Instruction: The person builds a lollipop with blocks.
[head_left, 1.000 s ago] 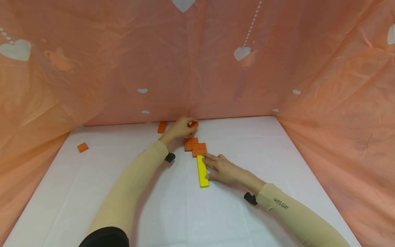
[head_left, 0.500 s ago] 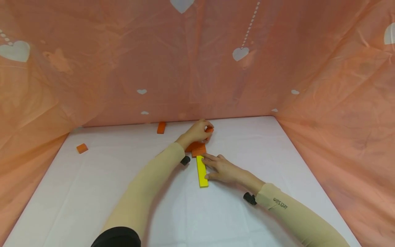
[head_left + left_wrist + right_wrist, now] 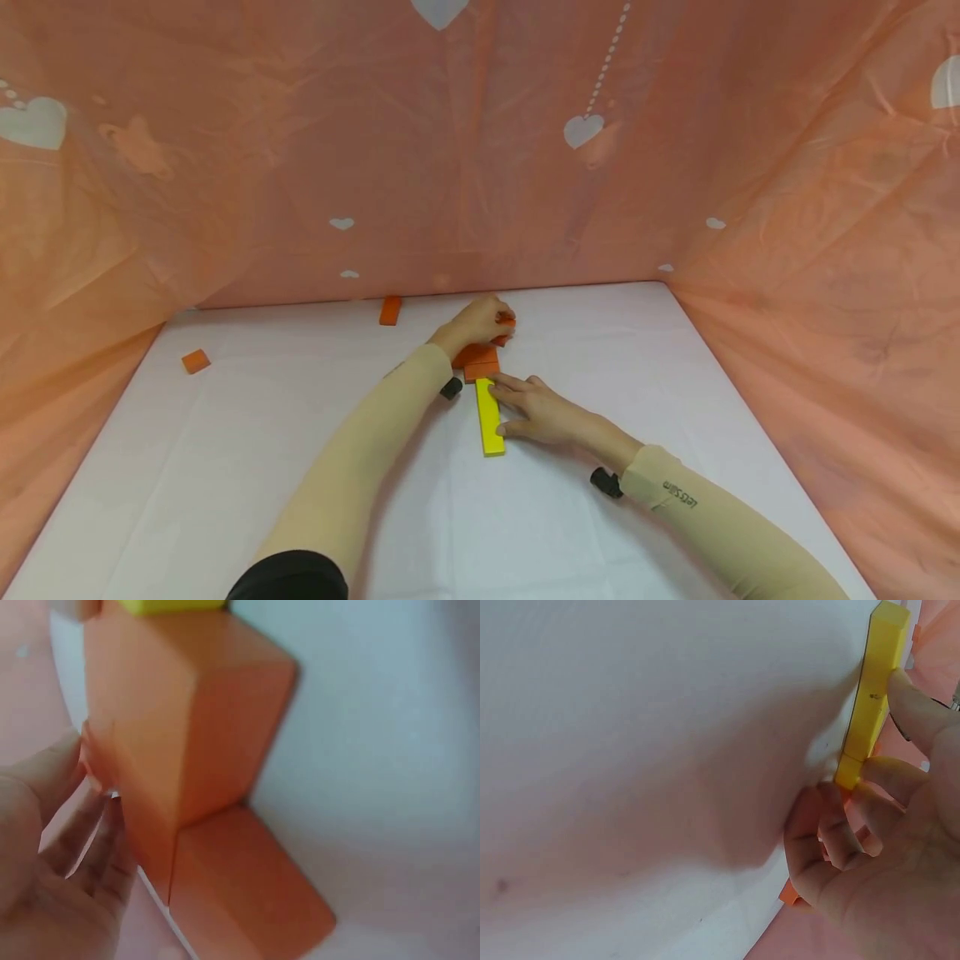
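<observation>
Several orange blocks [image 3: 480, 360] lie pushed together at the far middle of the white table, partly covered by my left hand [image 3: 472, 325]. At the right side of that group, my left thumb and fingers pinch a small orange block [image 3: 507, 323]; in the left wrist view only an edge of this held block [image 3: 93, 761] shows beside the larger joined blocks [image 3: 150, 697]. A long yellow block [image 3: 489, 423] extends toward me from the group. My right hand [image 3: 546, 412] rests against its right side, thumb and extended fingers touching the yellow block [image 3: 874, 690].
A loose orange block [image 3: 390, 311] lies near the table's back edge, left of the group. Farther left is another small orange block [image 3: 196, 361]. A peach cloth [image 3: 465, 183] with pale hearts walls the white table [image 3: 622, 350] at back and sides.
My left hand has carried the orange block rightward past the back of the group, then slightly down toward its right side. My right hand stays at the yellow block.
</observation>
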Demonstrator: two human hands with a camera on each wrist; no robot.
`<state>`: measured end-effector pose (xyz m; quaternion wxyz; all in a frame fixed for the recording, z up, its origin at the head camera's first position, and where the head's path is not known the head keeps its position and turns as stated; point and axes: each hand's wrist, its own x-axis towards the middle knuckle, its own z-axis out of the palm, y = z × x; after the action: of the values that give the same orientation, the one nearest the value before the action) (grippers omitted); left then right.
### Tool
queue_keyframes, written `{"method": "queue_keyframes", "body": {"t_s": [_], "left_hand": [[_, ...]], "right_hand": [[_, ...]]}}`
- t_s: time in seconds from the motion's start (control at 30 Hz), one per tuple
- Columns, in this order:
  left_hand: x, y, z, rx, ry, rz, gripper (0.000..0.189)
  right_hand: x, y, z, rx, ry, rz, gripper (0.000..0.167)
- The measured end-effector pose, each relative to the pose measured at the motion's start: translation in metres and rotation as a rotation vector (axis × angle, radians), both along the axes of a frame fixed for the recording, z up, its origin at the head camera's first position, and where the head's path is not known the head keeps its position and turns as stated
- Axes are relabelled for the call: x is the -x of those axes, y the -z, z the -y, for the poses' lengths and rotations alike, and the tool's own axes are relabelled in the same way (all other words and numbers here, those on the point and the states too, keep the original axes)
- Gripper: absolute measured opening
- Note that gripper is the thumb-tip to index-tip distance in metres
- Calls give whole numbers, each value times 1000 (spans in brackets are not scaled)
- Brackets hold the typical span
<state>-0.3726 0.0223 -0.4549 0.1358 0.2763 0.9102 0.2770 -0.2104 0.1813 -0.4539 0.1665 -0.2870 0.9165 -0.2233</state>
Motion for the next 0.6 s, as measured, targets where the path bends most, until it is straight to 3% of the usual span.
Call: {"method": "queue_keyframes", "body": {"t_s": [0.2, 0.6], "left_hand": [[2, -3, 11, -18, -9, 57, 35], [0, -1, 14, 1, -20, 39, 36]], "right_hand": [[0, 0, 1, -10, 6, -3, 70], [1, 1, 1, -10, 15, 11, 69]]}}
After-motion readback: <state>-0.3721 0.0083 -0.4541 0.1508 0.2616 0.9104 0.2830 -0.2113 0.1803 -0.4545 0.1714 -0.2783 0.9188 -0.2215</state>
